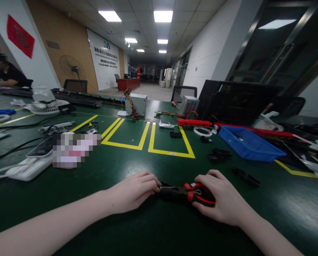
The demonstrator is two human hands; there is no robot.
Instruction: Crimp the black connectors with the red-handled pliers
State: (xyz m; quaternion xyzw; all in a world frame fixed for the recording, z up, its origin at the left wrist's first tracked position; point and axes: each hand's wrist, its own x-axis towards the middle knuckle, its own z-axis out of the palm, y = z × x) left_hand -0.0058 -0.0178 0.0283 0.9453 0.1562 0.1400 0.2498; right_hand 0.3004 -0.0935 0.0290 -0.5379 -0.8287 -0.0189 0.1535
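The head view shows red-and-black pliers between two bare hands, low over the green counter, toward its near edge. The right hand has its fingers curled around the handles. The left hand has bent fingers meeting the pliers' tips beside a small dark piece; whether they pinch it, I cannot tell. Beyond the right hand, toward the counter's right edge, lie a black cable bundle and a blue tray. Yellow tape marks the middle; a grey metal box stands nearer the far edge.
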